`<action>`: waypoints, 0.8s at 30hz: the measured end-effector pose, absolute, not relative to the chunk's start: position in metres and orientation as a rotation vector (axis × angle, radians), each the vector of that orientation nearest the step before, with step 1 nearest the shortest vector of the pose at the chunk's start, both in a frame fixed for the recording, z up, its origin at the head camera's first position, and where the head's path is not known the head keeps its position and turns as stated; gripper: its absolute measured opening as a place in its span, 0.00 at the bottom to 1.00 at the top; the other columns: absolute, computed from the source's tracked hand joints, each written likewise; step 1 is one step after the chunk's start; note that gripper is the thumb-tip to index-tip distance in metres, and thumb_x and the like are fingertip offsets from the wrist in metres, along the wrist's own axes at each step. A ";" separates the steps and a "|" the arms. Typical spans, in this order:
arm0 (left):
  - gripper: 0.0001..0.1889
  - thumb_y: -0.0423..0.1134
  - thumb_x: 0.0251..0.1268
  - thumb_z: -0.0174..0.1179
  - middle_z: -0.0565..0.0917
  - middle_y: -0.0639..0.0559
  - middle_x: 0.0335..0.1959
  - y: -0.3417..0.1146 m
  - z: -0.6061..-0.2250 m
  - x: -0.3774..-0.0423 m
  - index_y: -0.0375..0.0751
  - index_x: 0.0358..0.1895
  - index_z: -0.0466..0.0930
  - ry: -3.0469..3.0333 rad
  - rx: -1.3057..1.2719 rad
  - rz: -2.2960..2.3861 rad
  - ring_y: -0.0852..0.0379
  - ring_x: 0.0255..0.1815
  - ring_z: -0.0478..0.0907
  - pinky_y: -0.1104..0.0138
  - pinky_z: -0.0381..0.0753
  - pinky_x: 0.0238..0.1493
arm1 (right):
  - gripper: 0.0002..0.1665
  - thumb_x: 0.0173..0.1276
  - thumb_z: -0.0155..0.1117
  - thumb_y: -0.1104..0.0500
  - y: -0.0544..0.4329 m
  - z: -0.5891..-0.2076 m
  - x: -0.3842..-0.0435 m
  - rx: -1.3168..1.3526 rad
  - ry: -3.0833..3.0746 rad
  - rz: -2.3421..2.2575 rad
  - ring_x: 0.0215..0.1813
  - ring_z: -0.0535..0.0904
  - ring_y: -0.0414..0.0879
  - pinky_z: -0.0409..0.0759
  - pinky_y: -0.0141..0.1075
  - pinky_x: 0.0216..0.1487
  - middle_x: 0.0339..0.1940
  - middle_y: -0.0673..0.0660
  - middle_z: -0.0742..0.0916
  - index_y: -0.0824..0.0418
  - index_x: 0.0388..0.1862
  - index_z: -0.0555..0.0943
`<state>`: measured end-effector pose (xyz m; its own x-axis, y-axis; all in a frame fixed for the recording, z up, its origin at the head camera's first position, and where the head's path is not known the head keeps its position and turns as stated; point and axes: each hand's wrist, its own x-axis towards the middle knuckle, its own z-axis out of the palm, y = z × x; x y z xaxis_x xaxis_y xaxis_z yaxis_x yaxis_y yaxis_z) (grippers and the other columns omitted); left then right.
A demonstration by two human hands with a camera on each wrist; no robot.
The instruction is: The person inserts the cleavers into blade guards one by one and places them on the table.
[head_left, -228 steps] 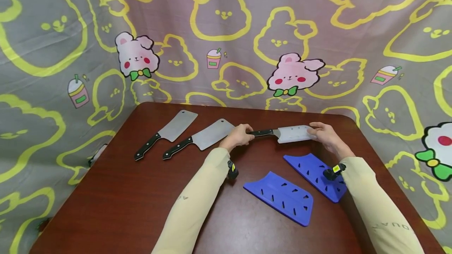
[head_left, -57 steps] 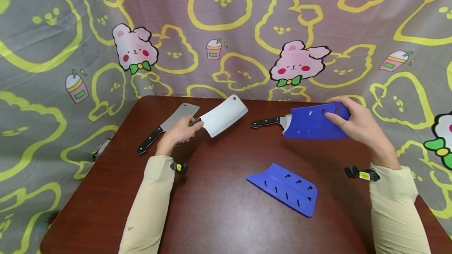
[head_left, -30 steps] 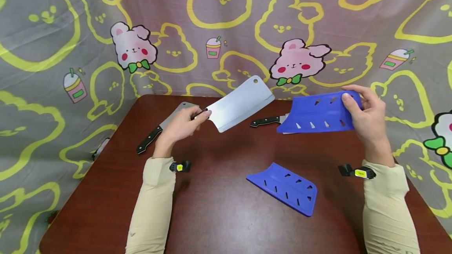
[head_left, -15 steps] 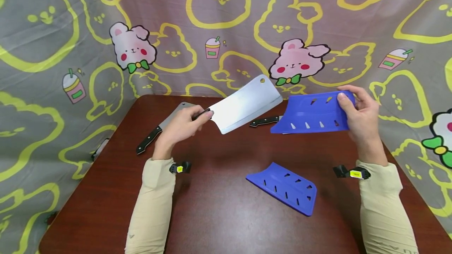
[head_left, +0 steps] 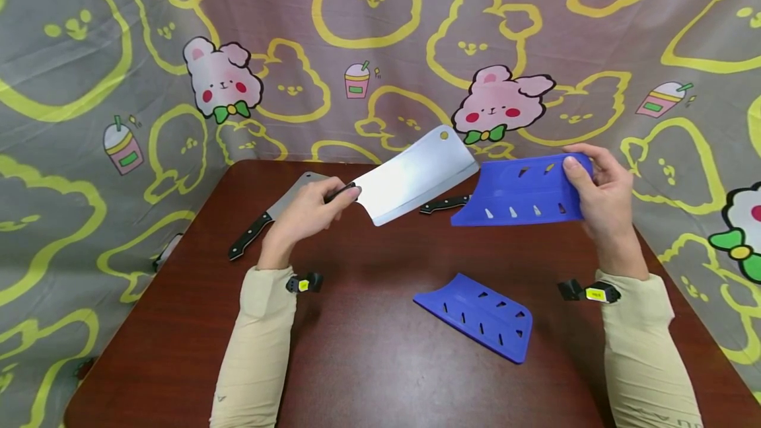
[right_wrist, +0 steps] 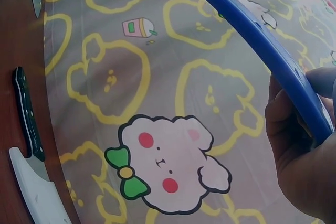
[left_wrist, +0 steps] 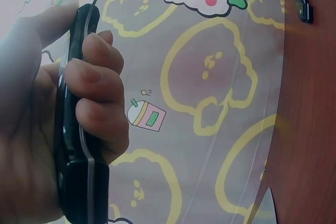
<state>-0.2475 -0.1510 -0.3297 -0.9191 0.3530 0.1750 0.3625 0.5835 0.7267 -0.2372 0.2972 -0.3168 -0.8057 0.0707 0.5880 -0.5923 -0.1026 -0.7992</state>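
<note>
My left hand (head_left: pixel 304 213) grips a cleaver (head_left: pixel 416 174) by its black handle (left_wrist: pixel 73 114), fingers curled round it. The wide steel blade is raised above the table and points right. Facing it, my right hand (head_left: pixel 609 207) pinches a blue slotted blade guard (head_left: pixel 520 191) near its far end, thumb on the near face. In the head view the blade's front end meets the guard's open end; whether they touch I cannot tell. Behind the guard lies another knife, its black handle (head_left: pixel 446 204) showing; the right wrist view shows its white blade guard (right_wrist: pixel 37 190).
A second blue blade guard (head_left: pixel 490 316) lies on the brown table (head_left: pixel 357 362), nearer to me. At the left, a bare cleaver (head_left: pixel 252 235) rests with its handle toward me, partly behind my left hand. A patterned curtain (head_left: pixel 404 32) stands round the table.
Earlier both hands were at the white-guarded knife. Since then my left hand has lifted the cleaver and moved right, and my right hand has raised a blue guard and brought it left.
</note>
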 end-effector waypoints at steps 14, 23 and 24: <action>0.19 0.61 0.68 0.56 0.73 0.49 0.17 -0.152 -0.329 -0.246 0.51 0.34 0.80 -2.728 -0.671 -1.387 0.52 0.15 0.68 0.62 0.70 0.22 | 0.15 0.71 0.57 0.68 0.293 -0.317 -0.236 0.555 -1.711 1.955 0.26 0.87 0.41 0.81 0.30 0.23 0.29 0.54 0.88 0.71 0.55 0.78; 0.15 0.57 0.66 0.61 0.71 0.49 0.15 -0.153 -0.315 -0.234 0.50 0.39 0.85 -2.704 -0.707 -1.387 0.54 0.13 0.65 0.65 0.65 0.17 | 0.16 0.70 0.59 0.67 0.290 -0.314 -0.234 0.518 -1.610 2.015 0.24 0.86 0.43 0.81 0.31 0.22 0.28 0.58 0.87 0.75 0.54 0.77; 0.15 0.57 0.65 0.62 0.71 0.50 0.15 -0.153 -0.313 -0.233 0.51 0.40 0.85 -2.714 -0.709 -1.375 0.55 0.13 0.65 0.65 0.65 0.17 | 0.16 0.70 0.59 0.67 0.290 -0.313 -0.234 0.518 -1.602 2.023 0.23 0.86 0.44 0.81 0.31 0.21 0.27 0.58 0.87 0.75 0.54 0.77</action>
